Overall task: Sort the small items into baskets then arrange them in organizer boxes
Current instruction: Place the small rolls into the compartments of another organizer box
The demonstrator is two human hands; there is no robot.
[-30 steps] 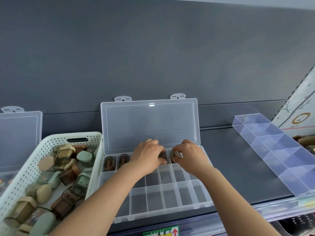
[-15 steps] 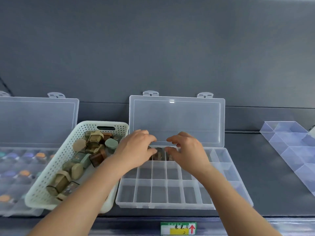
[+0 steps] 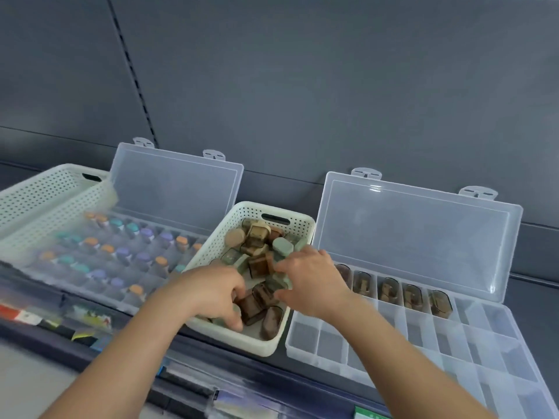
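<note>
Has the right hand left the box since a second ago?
Yes. The right hand has moved left, off the back row of the box and into the basket beside it.

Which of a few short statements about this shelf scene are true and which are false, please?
1. The left hand and right hand are both in the middle white basket. True.
2. The lid of the right organizer box is closed. False: it stands open.
3. Brown cases sit in that box's back row. True.
4. Its front rows are full. False: they look empty.
5. The left organizer box holds brown cases. False: it holds coloured-capped items.
</note>
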